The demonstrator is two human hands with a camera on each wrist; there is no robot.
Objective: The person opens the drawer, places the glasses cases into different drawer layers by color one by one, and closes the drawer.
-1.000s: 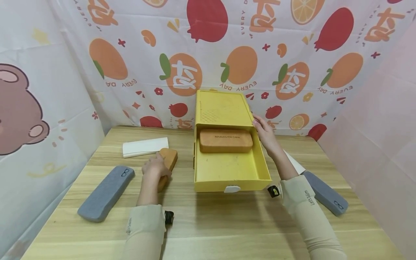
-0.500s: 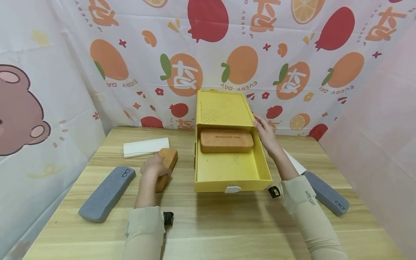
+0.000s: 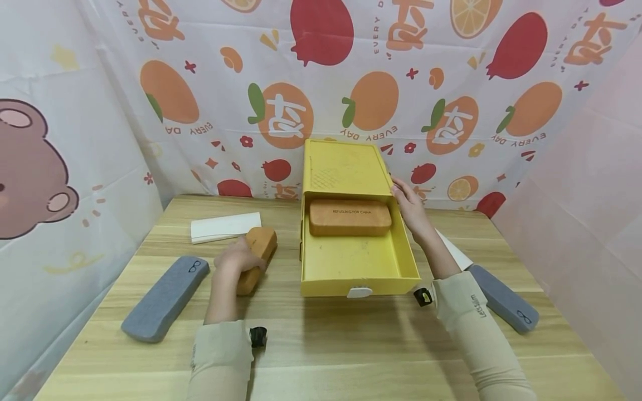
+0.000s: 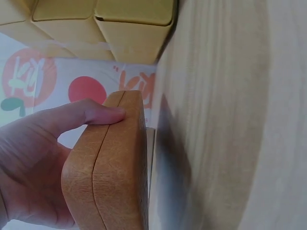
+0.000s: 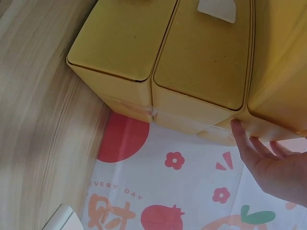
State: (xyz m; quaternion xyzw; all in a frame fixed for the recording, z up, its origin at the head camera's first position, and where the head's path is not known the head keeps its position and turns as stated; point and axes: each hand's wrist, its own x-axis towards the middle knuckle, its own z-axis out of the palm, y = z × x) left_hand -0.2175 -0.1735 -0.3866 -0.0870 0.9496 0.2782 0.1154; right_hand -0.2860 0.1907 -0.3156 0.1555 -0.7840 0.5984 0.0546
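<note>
Brown case [image 3: 263, 240]: located left of the yellow drawer unit [image 3: 346, 164], near it but not touching, and grasped by the left hand [image 3: 234, 257]. In the left wrist view the thumb lies along a narrow side; the other fingers are largely hidden. Shadow on the table [image 4: 220, 143] suggests the case is at least partly raised.

Right hand [image 3: 412, 209]: at the right side of the unit, fingers extended and touching its wall, not clenched. Applied force cannot be told.

Top drawer [image 3: 351, 259] of the unit: pulled out, with a second brown case [image 3: 349, 223] lying across its rear.

Possible faults (judgement):
- Slip or rotation: the case may turn if thumb pressure is uneven.
- Collision: if carried too low toward the unit, the case may strike the drawer's left wall.
- Tipping: downward load on the extended drawer may tilt the unit forward if poorly steadied.
- Disturbance: the white case [image 3: 224, 225], left of the unit, may be nudged if the brown case swings away from the unit.
</note>
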